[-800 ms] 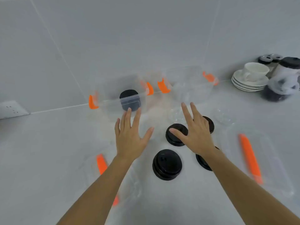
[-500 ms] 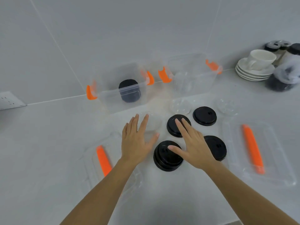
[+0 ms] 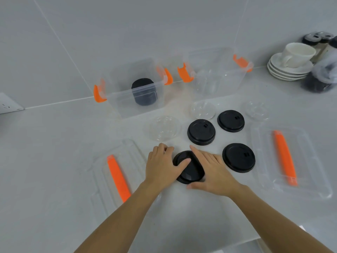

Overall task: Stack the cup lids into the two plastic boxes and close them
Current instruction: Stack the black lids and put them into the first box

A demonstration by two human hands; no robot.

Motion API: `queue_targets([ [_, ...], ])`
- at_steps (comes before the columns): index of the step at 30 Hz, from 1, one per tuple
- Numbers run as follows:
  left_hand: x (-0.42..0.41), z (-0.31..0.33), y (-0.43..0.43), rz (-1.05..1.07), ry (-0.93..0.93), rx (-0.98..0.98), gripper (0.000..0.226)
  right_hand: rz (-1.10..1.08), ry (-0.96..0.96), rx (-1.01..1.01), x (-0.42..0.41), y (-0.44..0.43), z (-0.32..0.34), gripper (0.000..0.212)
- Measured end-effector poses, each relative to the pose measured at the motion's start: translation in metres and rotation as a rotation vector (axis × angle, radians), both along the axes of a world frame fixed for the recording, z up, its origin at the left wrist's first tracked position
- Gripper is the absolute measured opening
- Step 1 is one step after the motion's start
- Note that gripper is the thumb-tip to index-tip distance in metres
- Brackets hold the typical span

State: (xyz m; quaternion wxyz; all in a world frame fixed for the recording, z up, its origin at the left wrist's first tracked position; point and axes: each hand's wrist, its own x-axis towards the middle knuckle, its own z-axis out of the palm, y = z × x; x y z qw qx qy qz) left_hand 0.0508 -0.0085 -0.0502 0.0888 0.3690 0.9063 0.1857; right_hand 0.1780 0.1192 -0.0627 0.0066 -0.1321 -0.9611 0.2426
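Black lid stack flat on white counter, top face up, round so no long axis, near-right of left box. Left hand clasps its left edge, thumb across top. Right hand cups its right edge, thumb at near rim. Stack is matte black plastic with raised rims. Left box is clear plastic, rectangular, orange clips, stored lids inside.
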Motion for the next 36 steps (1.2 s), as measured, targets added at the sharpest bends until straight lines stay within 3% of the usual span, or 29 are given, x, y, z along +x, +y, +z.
queue_targets([
  [6,0.010,0.009,0.013,0.187,-0.388,-0.050,0.041,0.003,0.022,-0.004,-0.006,-0.004,-0.002,0.102],
  [10,0.007,0.017,0.015,0.370,-0.723,0.064,0.043,-0.009,0.042,-0.040,-0.007,-0.006,-0.002,0.097],
  [13,0.010,0.020,0.015,0.399,-0.872,0.122,0.046,-0.024,0.055,-0.122,-0.004,-0.006,0.000,0.093],
  [17,0.017,0.027,0.018,0.412,-1.073,0.344,0.045,-0.072,0.118,-0.293,-0.001,-0.004,0.008,0.092],
  [22,0.025,0.040,0.037,0.442,-1.192,0.542,0.041,-0.157,0.201,-0.473,0.010,0.012,0.029,0.099],
  [26,0.036,0.052,0.057,0.411,-1.322,0.614,0.043,-0.290,0.311,-0.585,0.023,0.028,0.049,0.080],
  [30,0.052,0.060,0.082,0.286,-1.313,0.548,0.029,-0.395,0.393,-0.570,0.035,0.041,0.059,0.058],
  [36,0.071,0.063,0.115,0.250,-1.196,0.384,0.025,-0.515,0.422,-0.514,0.054,0.060,0.048,0.047],
])
